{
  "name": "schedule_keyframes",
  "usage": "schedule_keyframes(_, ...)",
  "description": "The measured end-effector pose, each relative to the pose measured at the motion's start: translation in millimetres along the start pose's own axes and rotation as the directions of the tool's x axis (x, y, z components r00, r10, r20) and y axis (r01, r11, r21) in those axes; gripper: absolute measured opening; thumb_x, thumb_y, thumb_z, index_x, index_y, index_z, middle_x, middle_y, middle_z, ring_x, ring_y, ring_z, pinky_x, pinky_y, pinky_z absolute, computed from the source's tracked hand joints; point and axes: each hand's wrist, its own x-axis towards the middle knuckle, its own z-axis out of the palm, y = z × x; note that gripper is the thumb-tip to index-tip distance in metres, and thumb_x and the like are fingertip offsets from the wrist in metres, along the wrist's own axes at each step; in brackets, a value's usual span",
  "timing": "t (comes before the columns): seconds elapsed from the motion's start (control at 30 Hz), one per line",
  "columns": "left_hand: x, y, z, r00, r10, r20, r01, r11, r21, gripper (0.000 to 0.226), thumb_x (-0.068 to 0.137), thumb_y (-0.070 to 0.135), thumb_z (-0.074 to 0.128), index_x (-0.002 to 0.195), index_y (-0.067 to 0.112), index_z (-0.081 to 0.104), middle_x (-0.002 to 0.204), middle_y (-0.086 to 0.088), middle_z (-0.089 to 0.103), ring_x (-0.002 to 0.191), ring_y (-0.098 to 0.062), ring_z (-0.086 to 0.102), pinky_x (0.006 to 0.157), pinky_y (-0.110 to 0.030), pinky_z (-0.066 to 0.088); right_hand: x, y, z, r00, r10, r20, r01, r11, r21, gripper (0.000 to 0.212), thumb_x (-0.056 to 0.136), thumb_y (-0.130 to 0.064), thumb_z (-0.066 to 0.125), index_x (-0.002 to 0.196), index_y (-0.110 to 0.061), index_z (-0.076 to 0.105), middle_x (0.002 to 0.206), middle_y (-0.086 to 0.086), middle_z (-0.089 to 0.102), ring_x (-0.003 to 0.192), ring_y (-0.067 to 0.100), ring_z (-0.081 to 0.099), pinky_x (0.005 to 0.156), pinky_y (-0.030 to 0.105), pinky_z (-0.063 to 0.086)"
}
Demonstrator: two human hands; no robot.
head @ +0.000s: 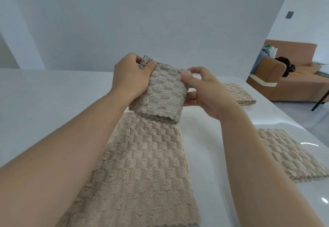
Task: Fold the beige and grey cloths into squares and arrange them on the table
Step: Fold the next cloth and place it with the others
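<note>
Both hands are up over the table [44,102], holding one small folded cloth between them. The left hand [131,77] grips the greyish cloth [163,95] at its top left corner, thumb on the front face and fingers curled behind. The right hand [204,93] pinches the top right edge with thumb and forefinger, the other fingers tucked behind the right side. The greyish cloth is held off the table, its lower scalloped edge hanging free.

Directly below it a long beige cloth [146,169] lies flat on the table, running from mid-table to the near edge. A folded beige cloth [292,155] lies near right. Another folded beige cloth [238,93] lies far right, partly hidden behind the right hand. A brown sofa [293,77] with clutter stands far right, beyond the table.
</note>
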Motion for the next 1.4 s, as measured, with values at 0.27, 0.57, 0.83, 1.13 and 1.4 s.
schedule_keyframes(0.27, 37, 27, 18, 0.986, -0.101, 0.134, 0.069, 0.972, 0.227, 0.031, 0.095, 0.040, 0.065, 0.091, 0.010, 0.060, 0.089, -0.002, 0.059, 0.081, -0.023, 0.053, 0.069, -0.030, 0.038, -28, 37, 15, 0.984, 0.175, -0.033, -0.163, 0.961, 0.223, 0.064, 0.093, -0.010, 0.059, 0.147, -0.034, 0.034, 0.126, 0.016, 0.059, 0.091, 0.036, 0.076, 0.085, 0.047, 0.061)
schedule_keyframes(0.57, 32, 43, 35, 0.971, -0.201, 0.127, 0.175, 0.966, 0.191, 0.035, 0.096, 0.038, 0.065, 0.079, 0.009, 0.055, 0.072, -0.002, 0.052, 0.077, -0.026, 0.054, 0.063, -0.031, 0.037, -47, 61, 40, 0.989, 0.077, -0.127, -0.077, 0.997, 0.002, 0.068, 0.090, -0.025, 0.072, 0.141, -0.042, 0.030, 0.118, 0.005, 0.064, 0.089, 0.025, 0.075, 0.075, 0.039, 0.061)
schedule_keyframes(0.83, 23, 41, 39, 0.980, -0.168, 0.111, 0.157, 0.982, 0.106, 0.042, 0.097, 0.035, 0.065, 0.068, 0.010, 0.049, 0.065, -0.002, 0.047, 0.058, -0.015, 0.047, 0.046, -0.027, 0.027, -44, 74, 39, 0.953, 0.087, -0.290, -0.087, 0.996, 0.015, 0.048, 0.099, -0.004, 0.043, 0.137, -0.032, 0.034, 0.101, 0.012, 0.071, 0.064, 0.025, 0.074, 0.060, 0.034, 0.061)
schedule_keyframes(1.13, 16, 41, 49, 0.997, 0.026, 0.070, -0.032, 0.997, 0.073, 0.031, 0.096, 0.044, 0.064, 0.098, 0.013, 0.059, 0.089, 0.002, 0.059, 0.081, -0.019, 0.053, 0.071, -0.030, 0.035, -45, 74, 21, 0.959, 0.266, -0.099, -0.168, 0.812, 0.559, 0.069, 0.080, 0.025, 0.041, 0.139, -0.011, 0.042, 0.122, 0.031, 0.062, 0.096, 0.043, 0.073, 0.088, 0.049, 0.060)
schedule_keyframes(1.4, -6, 62, 59, 0.960, 0.197, 0.199, -0.195, 0.980, -0.028, 0.031, 0.094, 0.050, 0.065, 0.099, 0.019, 0.058, 0.084, 0.013, 0.057, 0.073, -0.001, 0.052, 0.059, -0.017, 0.036, -34, 66, 3, 0.919, 0.372, -0.133, -0.198, 0.725, 0.660, 0.045, 0.096, -0.046, 0.060, 0.126, -0.013, 0.063, 0.114, 0.012, 0.075, 0.102, 0.035, 0.073, 0.089, 0.053, 0.059)
